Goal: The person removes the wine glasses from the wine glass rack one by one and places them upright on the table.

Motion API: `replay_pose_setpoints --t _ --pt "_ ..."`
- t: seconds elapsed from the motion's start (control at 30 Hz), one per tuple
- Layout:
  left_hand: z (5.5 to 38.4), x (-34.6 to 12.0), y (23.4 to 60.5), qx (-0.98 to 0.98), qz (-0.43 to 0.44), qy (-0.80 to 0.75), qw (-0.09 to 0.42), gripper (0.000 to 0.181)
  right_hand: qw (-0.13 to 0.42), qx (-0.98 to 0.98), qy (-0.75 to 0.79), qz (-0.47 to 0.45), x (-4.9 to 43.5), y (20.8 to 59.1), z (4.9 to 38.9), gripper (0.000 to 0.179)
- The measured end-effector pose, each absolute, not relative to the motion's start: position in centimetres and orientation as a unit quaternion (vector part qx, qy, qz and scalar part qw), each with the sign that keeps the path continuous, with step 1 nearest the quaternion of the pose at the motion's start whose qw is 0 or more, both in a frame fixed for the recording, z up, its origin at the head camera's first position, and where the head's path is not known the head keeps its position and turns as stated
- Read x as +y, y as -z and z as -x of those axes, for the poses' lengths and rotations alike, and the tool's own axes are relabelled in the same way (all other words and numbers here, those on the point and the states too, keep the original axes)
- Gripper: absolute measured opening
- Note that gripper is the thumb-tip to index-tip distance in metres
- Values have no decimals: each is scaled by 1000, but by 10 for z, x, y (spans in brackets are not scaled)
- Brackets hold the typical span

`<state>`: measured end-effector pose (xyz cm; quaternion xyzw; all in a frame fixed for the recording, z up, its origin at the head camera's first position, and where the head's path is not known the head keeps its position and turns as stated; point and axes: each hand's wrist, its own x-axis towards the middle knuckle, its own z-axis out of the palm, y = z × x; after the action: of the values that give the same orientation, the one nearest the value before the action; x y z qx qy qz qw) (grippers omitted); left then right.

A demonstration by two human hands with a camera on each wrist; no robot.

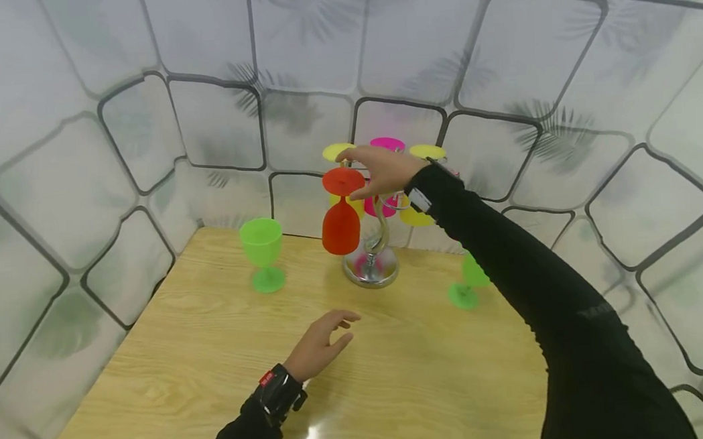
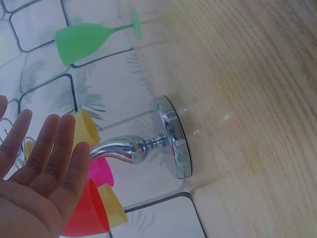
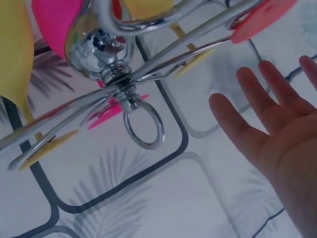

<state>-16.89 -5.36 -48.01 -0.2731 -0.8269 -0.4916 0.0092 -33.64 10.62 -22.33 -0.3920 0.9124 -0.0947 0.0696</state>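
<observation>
Right hand (image 1: 385, 170) loose-fingered beside inverted red goblet (image 1: 341, 219), hanging.

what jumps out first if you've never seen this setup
A chrome goblet rack stands at the far edge of the wooden table, hung with upside-down goblets; the red goblet faces the camera. The right hand reaches open over its top. Two green goblets stand on either side; the left hand rests open.

Open tabletop (image 1: 397, 378) up front, green goblets (image 1: 262, 252) flanking chrome rack (image 1: 371, 266), wall close behind
</observation>
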Motion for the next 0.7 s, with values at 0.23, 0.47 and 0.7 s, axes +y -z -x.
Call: replay_pose_setpoints --t 0.23,0.47,0.7 --pt "165 -55 476 -828 265 493 13 33 120 928 92 340 87 236 359 77" --pt "161 -55 468 -827 262 498 10 33 126 930 106 329 85 233 361 75" --pt "169 -58 482 -833 263 487 16 32 106 940 138 294 88 221 362 78"
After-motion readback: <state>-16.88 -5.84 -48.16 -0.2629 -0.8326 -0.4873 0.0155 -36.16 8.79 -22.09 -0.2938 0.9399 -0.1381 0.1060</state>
